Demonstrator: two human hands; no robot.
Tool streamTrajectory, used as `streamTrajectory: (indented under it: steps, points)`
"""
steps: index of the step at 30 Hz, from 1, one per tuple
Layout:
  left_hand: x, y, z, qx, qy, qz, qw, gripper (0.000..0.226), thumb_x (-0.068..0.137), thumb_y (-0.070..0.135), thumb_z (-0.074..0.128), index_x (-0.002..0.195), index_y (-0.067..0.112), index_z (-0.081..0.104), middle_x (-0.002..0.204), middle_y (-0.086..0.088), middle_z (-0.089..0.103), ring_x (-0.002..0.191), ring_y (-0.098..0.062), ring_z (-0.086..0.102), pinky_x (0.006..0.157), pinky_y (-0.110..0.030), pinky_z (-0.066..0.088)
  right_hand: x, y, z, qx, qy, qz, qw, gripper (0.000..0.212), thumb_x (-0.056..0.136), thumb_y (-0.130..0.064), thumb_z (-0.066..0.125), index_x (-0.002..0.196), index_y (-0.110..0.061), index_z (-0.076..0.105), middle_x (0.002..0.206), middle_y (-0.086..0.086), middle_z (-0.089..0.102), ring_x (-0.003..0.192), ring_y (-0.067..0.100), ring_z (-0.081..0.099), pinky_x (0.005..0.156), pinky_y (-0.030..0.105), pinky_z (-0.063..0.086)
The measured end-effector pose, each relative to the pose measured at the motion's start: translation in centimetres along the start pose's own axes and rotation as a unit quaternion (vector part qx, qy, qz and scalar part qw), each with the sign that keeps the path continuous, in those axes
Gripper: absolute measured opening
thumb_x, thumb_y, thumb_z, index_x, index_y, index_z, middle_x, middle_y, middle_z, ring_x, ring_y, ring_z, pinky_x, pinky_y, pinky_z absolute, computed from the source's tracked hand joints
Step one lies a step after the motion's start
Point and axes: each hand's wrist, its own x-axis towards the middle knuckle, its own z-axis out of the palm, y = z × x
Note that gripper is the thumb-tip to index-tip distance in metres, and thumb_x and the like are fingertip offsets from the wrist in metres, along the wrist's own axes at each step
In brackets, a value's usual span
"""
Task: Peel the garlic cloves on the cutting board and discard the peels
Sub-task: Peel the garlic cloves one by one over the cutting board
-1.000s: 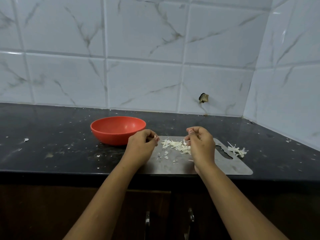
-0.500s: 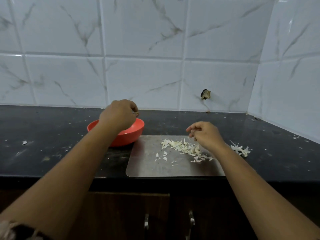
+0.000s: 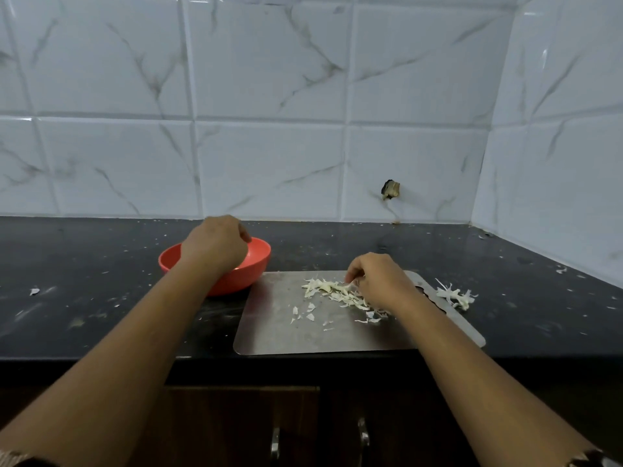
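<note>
Though partly hidden, garlic peels point(image 3: 332, 292) against right-hand fingers point(image 3: 351, 270).

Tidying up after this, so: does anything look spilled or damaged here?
Yes. A clump of peels lies off the cutting board on the dark counter, white flecks dot that counter, and the wall tile has a chipped hole.

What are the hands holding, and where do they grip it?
Cannot be told: the left hand curls over the bowl, hiding any contents; the right hand touches the peels.
</note>
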Motion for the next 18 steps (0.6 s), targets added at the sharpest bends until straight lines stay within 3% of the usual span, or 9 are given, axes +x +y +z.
streamTrajectory:
  steps: [2,4,7,10,13,15,18]
  points:
    - [-1.3,1.3,-0.1,-0.065,0.051,0.053,0.995,0.030,0.087,0.008,0.051,0.101,0.025,0.072,0.110,0.001,0.068,0.107,-0.021,0.058,0.092,-0.032,0.045,0.0,0.0,-0.2,0.090,0.039,0.013,0.995,0.028,0.094,0.001,0.050,0.092,-0.015,0.072,0.099,-0.001,0.067,0.071,0.008,0.057,0.065,0.020,0.046]
    - [-2.6,2.5,0.3,-0.101,0.049,0.109,0.988,0.026,0.087,0.010,0.055,0.101,0.023,0.073,0.105,0.004,0.070,0.095,-0.014,0.059,0.087,-0.023,0.041,-0.3,-0.4,-0.7,0.163,0.059,0.024,0.985,0.030,0.094,0.002,0.048,0.088,-0.014,0.072,0.093,-0.002,0.064,0.069,0.008,0.056,0.056,0.014,0.042]
    - [-4.4,3.3,1.9,-0.107,-0.024,0.146,0.983,0.022,0.089,0.011,0.059,0.103,0.020,0.073,0.102,0.003,0.070,0.080,-0.007,0.052,0.081,-0.015,0.037,-1.2,-1.6,-1.2,0.223,0.032,0.036,0.974,0.037,0.091,0.008,0.040,0.082,-0.012,0.070,0.086,0.002,0.064,0.076,0.019,0.059,0.063,0.025,0.051]
    - [-6.2,2.7,3.7,-0.130,-0.073,0.134,0.980,0.016,0.089,0.016,0.064,0.100,0.023,0.073,0.096,0.008,0.068,0.075,-0.003,0.053,0.079,-0.013,0.038,-2.1,-2.8,-1.0,0.256,-0.015,0.064,0.964,0.034,0.085,0.007,0.042,0.082,-0.013,0.069,0.088,0.009,0.068,0.085,0.026,0.067,0.082,0.039,0.056]
    - [-7.3,2.0,4.5,-0.142,-0.098,0.112,0.979,0.012,0.084,0.023,0.072,0.095,0.027,0.073,0.089,0.012,0.066,0.078,-0.002,0.060,0.079,-0.020,0.047,-3.0,-3.7,-0.8,0.241,-0.072,0.047,0.967,0.026,0.084,0.005,0.057,0.081,-0.017,0.071,0.082,0.002,0.068,0.085,0.019,0.066,0.083,0.034,0.055]
    - [-7.4,1.9,4.7,-0.156,-0.078,0.097,0.980,0.014,0.082,0.017,0.072,0.095,0.024,0.073,0.086,0.008,0.068,0.081,-0.006,0.063,0.084,-0.025,0.050,-3.7,-4.4,-0.6,0.246,-0.088,0.029,0.965,0.021,0.085,0.002,0.063,0.081,-0.016,0.072,0.081,0.001,0.068,0.082,0.016,0.066,0.084,0.032,0.057]
    - [-7.2,2.0,4.7,-0.243,-0.063,0.067,0.966,0.026,0.083,-0.002,0.059,0.100,0.014,0.071,0.082,0.001,0.071,0.074,-0.009,0.065,0.077,-0.021,0.052,-4.4,-6.6,0.5,0.380,-0.118,0.041,0.917,0.019,0.092,0.006,0.056,0.082,-0.006,0.067,0.085,0.010,0.066,0.077,0.016,0.066,0.081,0.029,0.059]
